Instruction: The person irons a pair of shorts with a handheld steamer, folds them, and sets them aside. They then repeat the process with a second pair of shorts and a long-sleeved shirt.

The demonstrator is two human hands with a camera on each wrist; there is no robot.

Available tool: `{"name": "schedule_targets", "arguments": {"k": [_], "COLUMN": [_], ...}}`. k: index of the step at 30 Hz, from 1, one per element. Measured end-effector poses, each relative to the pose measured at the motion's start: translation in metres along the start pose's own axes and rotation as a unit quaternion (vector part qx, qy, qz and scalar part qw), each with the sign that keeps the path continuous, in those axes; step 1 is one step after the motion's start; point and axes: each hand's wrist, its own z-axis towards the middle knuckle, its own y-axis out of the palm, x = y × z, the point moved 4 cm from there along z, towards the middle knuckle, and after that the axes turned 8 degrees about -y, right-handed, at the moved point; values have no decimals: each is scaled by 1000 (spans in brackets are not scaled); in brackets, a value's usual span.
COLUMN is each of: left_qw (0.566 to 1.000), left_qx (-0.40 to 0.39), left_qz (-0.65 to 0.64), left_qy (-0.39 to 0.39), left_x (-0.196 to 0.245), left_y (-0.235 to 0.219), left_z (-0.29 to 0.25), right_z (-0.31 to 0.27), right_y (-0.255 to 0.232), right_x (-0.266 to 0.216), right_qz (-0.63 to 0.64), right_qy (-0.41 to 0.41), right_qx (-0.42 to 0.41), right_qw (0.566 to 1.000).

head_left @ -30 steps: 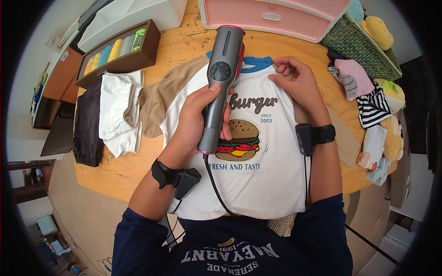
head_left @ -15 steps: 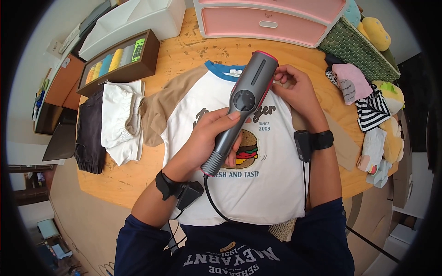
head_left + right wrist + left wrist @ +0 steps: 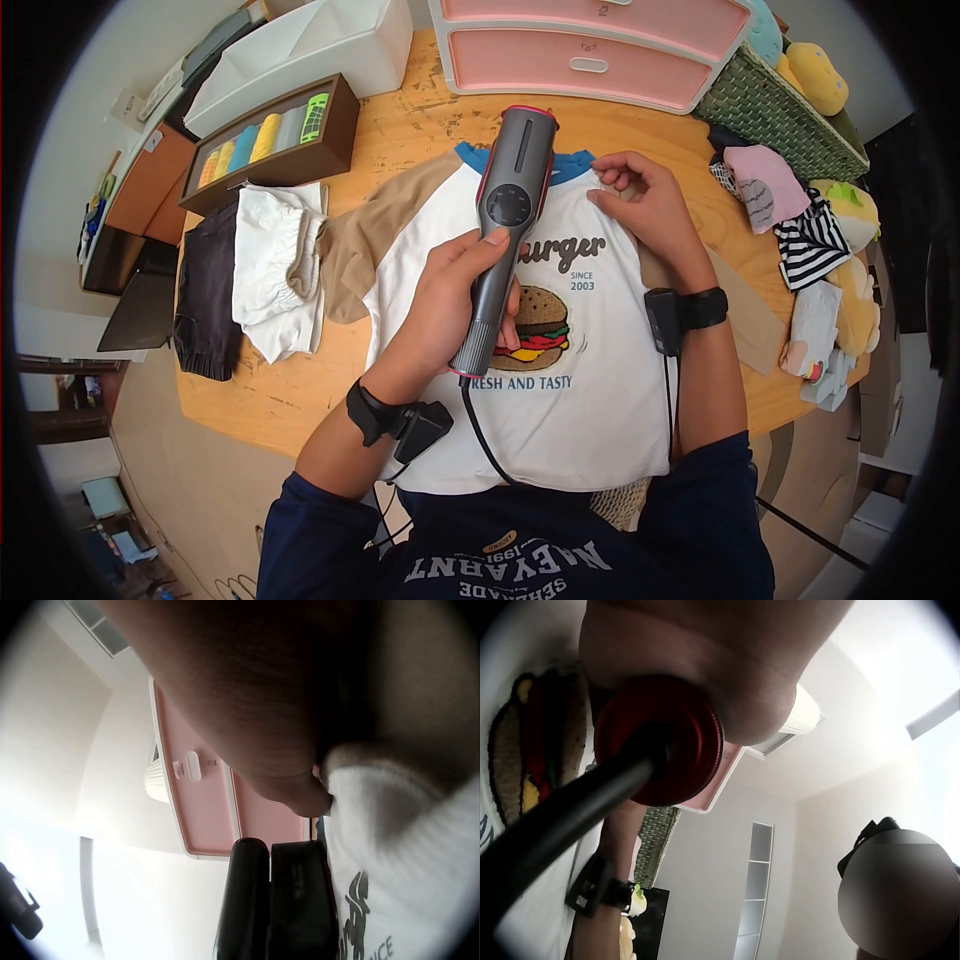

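A white T-shirt point(image 3: 610, 400) with brown sleeves, a blue collar and a burger print lies spread on the table in the head view. My left hand point(image 3: 450, 290) grips a grey handheld garment steamer point(image 3: 515, 165) by its ribbed handle, thumb on top below the round dial. Its head overlaps the collar in this view, and a black cord hangs from the red-rimmed base point(image 3: 660, 742). My right hand point(image 3: 645, 200) holds the shirt near the collar at the right shoulder, fingers curled; in the right wrist view the cloth rises in a ridge beside it.
Folded white shorts point(image 3: 275, 265) and dark trousers point(image 3: 208, 295) lie at the left, below a brown box point(image 3: 340, 130) of rolled cloths. Pink drawers point(image 3: 530, 65) stand at the back. A green woven basket point(image 3: 770, 110) and several small garments point(image 3: 810, 240) line the right side.
The steamer first slid down and right while tilting right, then swung back left and more upright over the collar. My right hand has stayed at the shoulder.
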Motion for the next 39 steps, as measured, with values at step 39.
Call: {"name": "schedule_targets", "arguments": {"k": [39], "left_qw": [997], "left_qx": [34], "left_qz": [10], "left_qy": [63], "left_x": [-1], "left_y": [-14], "left_z": [12], "right_z": [-1], "right_y": [-1], "right_x": [6], "right_qz": [-23], "right_qy": [-15], "right_qx": [8], "right_qw": [1000]}}
